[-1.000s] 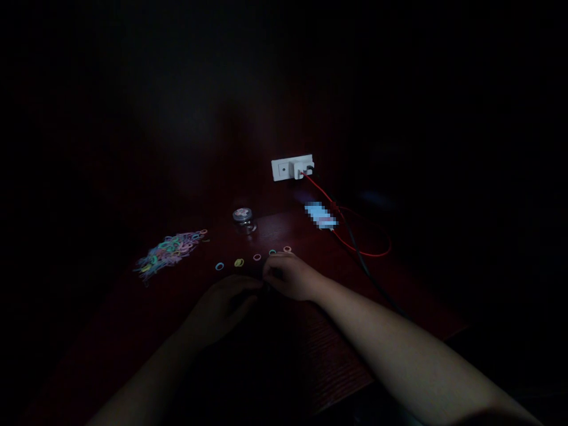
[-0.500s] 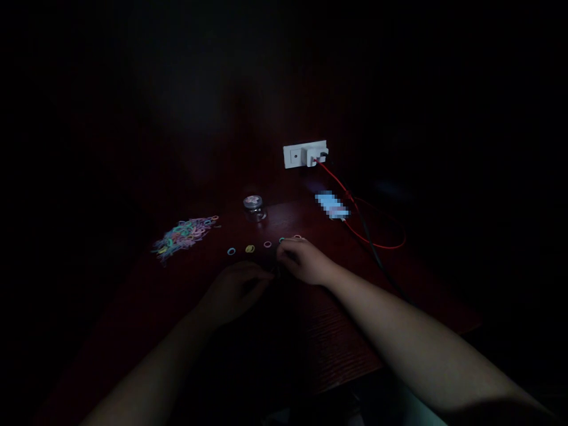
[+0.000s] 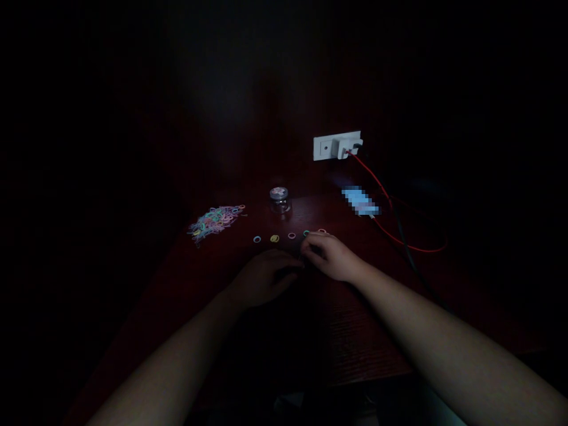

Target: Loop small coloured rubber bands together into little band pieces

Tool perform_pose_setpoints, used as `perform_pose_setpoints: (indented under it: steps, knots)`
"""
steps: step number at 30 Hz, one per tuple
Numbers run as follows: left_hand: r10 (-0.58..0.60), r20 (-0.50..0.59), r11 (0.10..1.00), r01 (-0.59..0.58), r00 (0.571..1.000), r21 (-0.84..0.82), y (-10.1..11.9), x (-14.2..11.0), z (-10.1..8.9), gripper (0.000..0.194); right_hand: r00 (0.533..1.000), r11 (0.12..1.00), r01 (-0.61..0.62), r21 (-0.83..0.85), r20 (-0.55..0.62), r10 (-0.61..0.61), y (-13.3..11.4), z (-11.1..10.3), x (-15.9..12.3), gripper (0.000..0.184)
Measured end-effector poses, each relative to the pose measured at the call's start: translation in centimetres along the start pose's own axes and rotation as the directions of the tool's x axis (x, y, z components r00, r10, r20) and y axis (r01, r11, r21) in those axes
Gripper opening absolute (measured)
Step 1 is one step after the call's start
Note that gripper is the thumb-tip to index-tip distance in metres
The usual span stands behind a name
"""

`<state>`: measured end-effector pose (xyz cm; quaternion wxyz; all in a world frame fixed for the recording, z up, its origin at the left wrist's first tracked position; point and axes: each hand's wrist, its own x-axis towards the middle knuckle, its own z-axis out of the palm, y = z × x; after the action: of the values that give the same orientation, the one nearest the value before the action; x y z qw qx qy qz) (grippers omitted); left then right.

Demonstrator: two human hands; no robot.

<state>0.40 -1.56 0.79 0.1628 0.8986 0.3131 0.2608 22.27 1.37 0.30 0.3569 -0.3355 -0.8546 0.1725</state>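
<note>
The scene is very dark. My left hand (image 3: pixel 265 277) and my right hand (image 3: pixel 331 255) meet fingertip to fingertip low over a dark red table (image 3: pixel 355 331), both with fingers curled in a pinch. What they pinch is too dark to make out. Just beyond the fingers lies a row of small coloured rubber rings (image 3: pixel 274 238), blue, yellow, pink and green. A loose heap of pastel rubber rings (image 3: pixel 215 219) lies further left.
A small glass jar (image 3: pixel 280 199) stands behind the row. A white wall socket (image 3: pixel 337 146) holds a plug with a red cable (image 3: pixel 399 236) that runs across the table's right side beside a black cable. A blurred light object (image 3: pixel 360 201) lies near it.
The view has swung left and down, so everything sits further right and higher in the picture. Both hands stay together in the same pinch by the row of rings.
</note>
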Motion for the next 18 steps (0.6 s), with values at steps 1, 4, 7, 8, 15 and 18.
perform_pose_setpoints:
  steps: [1,4,7,8,15,18]
  knots:
    - [-0.007,0.006,1.000,0.007,1.000,0.000,0.03,-0.02,-0.03,0.027,1.000,1.000,-0.001,-0.003,-0.003,0.001,0.03,-0.01,0.01,0.012]
    - [-0.019,0.017,1.000,0.019,1.000,0.009,0.08,-0.04,-0.03,0.028,1.000,1.000,-0.013,-0.012,-0.007,0.013,0.13,-0.05,0.08,0.013]
    - [0.000,0.009,1.000,0.000,1.000,0.014,0.10,-0.02,-0.01,0.026,1.000,1.000,-0.014,-0.018,-0.015,0.013,0.30,-0.16,0.16,0.012]
    - [0.007,0.006,1.000,-0.007,1.000,0.016,0.11,0.00,-0.03,0.025,1.000,1.000,-0.014,-0.017,-0.020,0.013,0.38,-0.22,0.17,0.011]
    - [-0.006,-0.014,1.000,0.006,1.000,0.024,0.09,0.06,-0.37,0.027,1.000,1.000,-0.006,-0.021,-0.023,0.005,0.77,-0.22,0.05,0.010]
    - [-0.016,-0.018,1.000,0.016,1.000,0.015,-0.04,0.04,-0.31,0.041,1.000,0.999,0.010,-0.043,-0.005,-0.010,0.67,-0.04,0.04,0.009]
